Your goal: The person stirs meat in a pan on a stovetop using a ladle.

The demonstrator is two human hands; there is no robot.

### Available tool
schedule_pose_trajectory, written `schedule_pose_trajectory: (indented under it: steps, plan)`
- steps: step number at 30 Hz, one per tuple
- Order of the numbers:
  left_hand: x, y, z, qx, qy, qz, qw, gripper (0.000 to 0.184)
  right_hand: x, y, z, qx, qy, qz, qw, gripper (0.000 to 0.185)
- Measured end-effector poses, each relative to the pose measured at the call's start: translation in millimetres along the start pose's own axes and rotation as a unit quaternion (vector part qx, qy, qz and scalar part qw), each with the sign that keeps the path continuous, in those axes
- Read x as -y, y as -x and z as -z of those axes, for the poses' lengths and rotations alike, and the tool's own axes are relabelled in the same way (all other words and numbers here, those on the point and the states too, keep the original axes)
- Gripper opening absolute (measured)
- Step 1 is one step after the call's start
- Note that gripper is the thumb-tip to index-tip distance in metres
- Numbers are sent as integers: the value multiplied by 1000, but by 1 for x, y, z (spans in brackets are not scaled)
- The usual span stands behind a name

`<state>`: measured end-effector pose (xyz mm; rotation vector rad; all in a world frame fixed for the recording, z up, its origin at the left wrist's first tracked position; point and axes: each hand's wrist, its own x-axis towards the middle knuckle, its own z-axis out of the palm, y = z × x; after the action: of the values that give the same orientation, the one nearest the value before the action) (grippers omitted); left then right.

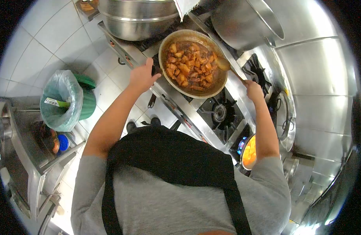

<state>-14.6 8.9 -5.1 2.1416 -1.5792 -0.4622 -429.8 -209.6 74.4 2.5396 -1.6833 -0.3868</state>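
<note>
- Pan (217,85) of stew (190,64) sits on the stove (180,103), little room beside two pots (139,23), a burner (219,112) nearer.
- Left hand (142,76) curls around its handle (153,70) by the stove's front edge.
- Right hand (254,91) grips a spoon (223,64) across the rim.

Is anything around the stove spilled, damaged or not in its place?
No spill shows around the pan. The white cloth hanging beside the banded steel pot looks slightly odd: fabric above a stove might catch fire.
</note>
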Motion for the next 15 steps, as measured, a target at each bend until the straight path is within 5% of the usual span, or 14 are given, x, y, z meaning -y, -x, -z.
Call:
schedule_pose_trajectory:
  steps: [2,3,4,6,8,11,15]
  plan:
    - [4,-1,-2,-2,5,-18,1000,47,-11,-40,-35,-6,2,164,987,32]
    - [3,-2,1,3,2,-4,1000,47,0,-55,-37,119,-169,38,978,33]
    - [-1,-2,4,11,-1,10,1000,47,20,-63,-40,243,-329,-93,908,33]
    - [-3,-2,-2,10,1,22,1000,46,44,-74,-48,299,-424,-98,849,39]
    - [3,-3,-9,-7,2,13,1000,46,49,-86,-71,277,-442,-18,853,37]
    - [-3,-2,-3,10,-36,24,999,49,42,-78,-103,66,-339,131,929,38]
    - [-7,3,-3,0,-27,31,999,51,88,29,-65,-103,-200,95,970,37]
